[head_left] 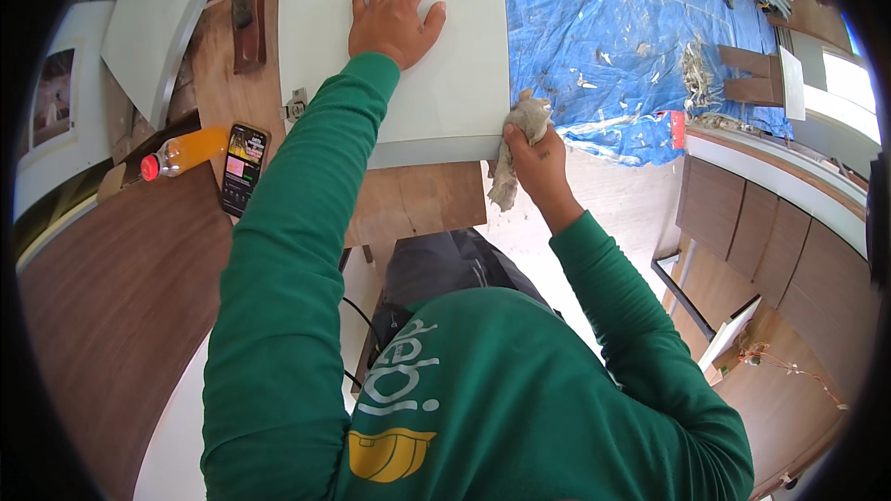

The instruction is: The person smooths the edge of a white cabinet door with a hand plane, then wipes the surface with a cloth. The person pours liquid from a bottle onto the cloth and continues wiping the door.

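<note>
A white panel (445, 56), with a metal hinge (295, 104) at its left edge, lies flat on a wooden bench (418, 199). My left hand (394, 17) rests on the panel's face with the palm down and the fingers spread. At the near right corner, my right hand (541, 167) grips a crumpled, dirty whitish rag (529, 118). The rag touches the panel's right edge, and one end of it hangs down below the hand. My right fingers are partly hidden by the cloth.
Left of the panel are a hand plane (249, 23), an orange drink bottle (186, 152) with a red cap and a phone (244, 167) with its screen lit. A blue tarp (603, 46) strewn with scraps covers the floor at right. Brown cabinets (756, 232) stand far right.
</note>
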